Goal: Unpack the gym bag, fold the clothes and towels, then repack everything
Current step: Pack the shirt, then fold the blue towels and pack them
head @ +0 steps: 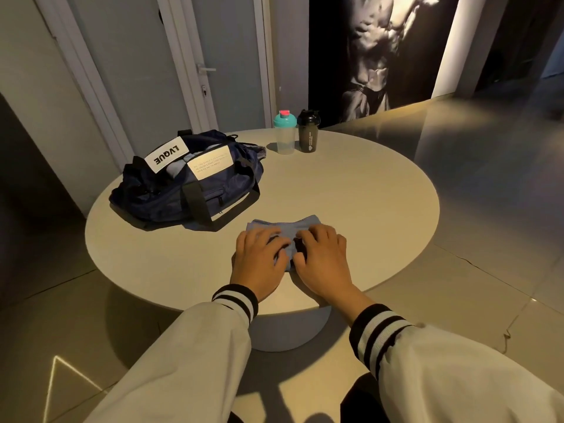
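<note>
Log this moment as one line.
fold | left hand: flat on blue cloth | right hand: fingertips on it | gym bag: far left | teal-lid shaker, black shaker: far edge
</note>
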The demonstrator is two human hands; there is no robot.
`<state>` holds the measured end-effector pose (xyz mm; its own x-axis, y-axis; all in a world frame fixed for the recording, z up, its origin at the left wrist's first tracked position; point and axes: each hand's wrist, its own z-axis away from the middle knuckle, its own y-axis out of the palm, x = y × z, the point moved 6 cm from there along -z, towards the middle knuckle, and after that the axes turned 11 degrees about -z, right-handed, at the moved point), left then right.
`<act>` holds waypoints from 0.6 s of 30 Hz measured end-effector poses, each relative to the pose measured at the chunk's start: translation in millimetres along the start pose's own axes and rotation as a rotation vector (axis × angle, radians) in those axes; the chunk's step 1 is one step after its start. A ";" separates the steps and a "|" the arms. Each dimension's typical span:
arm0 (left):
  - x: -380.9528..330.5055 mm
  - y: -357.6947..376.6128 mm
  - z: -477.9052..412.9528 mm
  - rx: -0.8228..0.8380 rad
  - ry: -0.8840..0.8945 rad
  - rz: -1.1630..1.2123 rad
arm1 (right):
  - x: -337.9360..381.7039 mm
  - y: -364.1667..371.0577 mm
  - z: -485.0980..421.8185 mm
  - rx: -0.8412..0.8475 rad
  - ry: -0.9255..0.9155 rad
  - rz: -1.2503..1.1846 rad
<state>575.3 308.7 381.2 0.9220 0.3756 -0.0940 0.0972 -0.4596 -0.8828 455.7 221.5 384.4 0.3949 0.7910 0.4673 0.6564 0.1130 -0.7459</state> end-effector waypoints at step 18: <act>-6.7 2.5 15.2 0.181 -0.015 0.119 | -8.4 -4.2 14.9 0.075 0.080 -0.191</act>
<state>563.7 317.3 372.6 0.9169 0.3402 -0.2085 -0.0823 -0.3499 -0.9332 440.0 223.4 376.6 0.3198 0.7012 0.6373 0.6754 0.3029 -0.6723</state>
